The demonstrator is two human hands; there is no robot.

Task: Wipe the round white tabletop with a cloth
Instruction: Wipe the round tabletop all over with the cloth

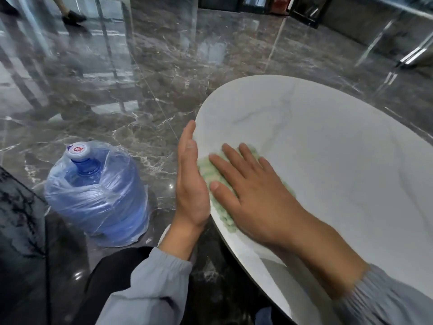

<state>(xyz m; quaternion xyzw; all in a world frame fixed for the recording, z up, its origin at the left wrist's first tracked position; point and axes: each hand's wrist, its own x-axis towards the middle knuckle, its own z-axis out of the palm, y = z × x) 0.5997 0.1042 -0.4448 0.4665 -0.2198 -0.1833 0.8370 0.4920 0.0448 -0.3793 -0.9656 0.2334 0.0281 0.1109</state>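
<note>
Round white marble-veined table (328, 148) | step: wiping near-left edge | your right grip (253, 195) spread flat on green-white cloth (206, 168) | left grip (191, 184) open against rim | next: probably sweep far-right

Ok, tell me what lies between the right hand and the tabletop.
The head view shows a green cloth under the right hand, pressed flat onto the white tabletop near its edge.

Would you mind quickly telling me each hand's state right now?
Left hand: open, fingers straight, beside the tabletop rim, holding nothing.
Right hand: open, pressed flat on the green cloth.
</note>
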